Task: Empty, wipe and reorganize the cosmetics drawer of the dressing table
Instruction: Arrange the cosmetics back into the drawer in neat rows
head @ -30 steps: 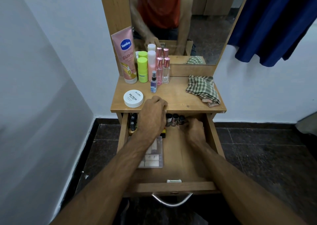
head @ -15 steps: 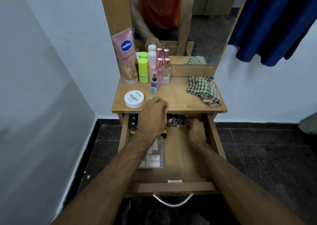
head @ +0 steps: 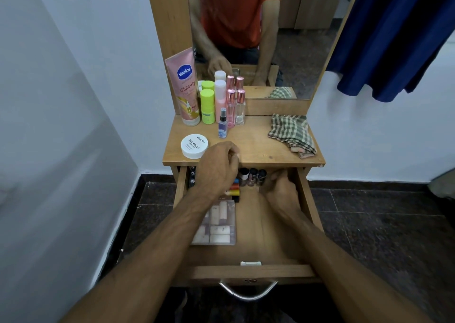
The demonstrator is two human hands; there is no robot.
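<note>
Both hands (curled) inside drawer (head: 305, 204)

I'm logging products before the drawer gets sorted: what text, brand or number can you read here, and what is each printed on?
"Vaseline", "Gluta-Hy" (cut off at the edge) and "10X": pink tube leaning on the mirror frame.
"ZUDIO" and "NAIL POLISH": lid of the white round tub on the tabletop; its smaller line is too small to read.
Green bottle: label blurred.
Small spray bottle, drawer items: nothing legible.
</note>
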